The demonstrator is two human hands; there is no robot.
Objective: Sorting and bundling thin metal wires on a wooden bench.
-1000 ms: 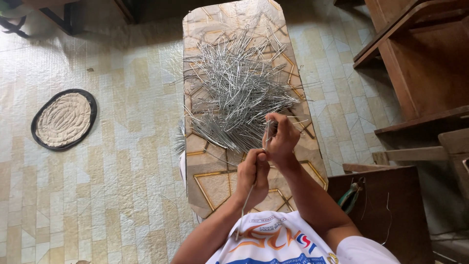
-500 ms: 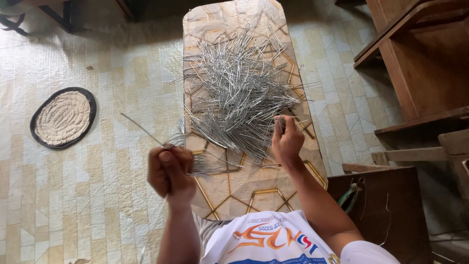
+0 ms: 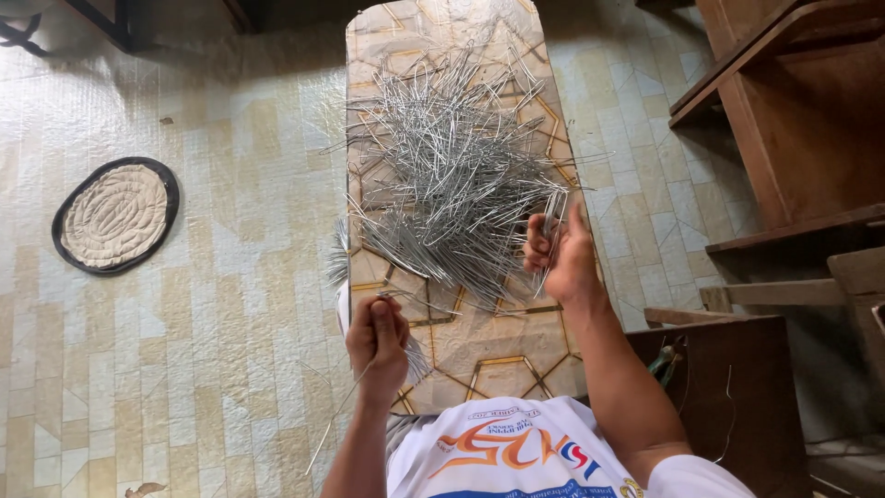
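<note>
Silvery wire is what both hands deal with. Nearest the camera, the person's left hand (image 3: 376, 343) is closed in a fist around a thin wire (image 3: 336, 420) that trails down and to the left past the wrist, over the pale tiled floor (image 3: 221, 304). A loose fan of bundled wires (image 3: 417, 355) sticks out just beside that fist, at the near left corner of the patterned board (image 3: 489, 355). The grip looks firm, but the trailing end hangs free, so it could snag on the shirt or swing toward the arm if the hand turns sharply.

A little farther out, the right hand (image 3: 558, 254) is raised at the near edge of the heap, with thumb and fingers pinched on a few short wire pieces (image 3: 548, 231); exactly how many it holds cannot be told from this view. The pinch is narrow, so a piece could slip out and drop back into the tangle, or a sharp end could prick a fingertip.

Beyond the hands, the main pile of wires (image 3: 452, 175) lies criss-crossed over the middle of the board. Several strands already overhang its left and right edges, and pulling one piece may drag neighbours off onto the floor. Well apart on the left lies a round woven mat (image 3: 115, 215); dark wooden furniture (image 3: 793, 120) stands on the right.
</note>
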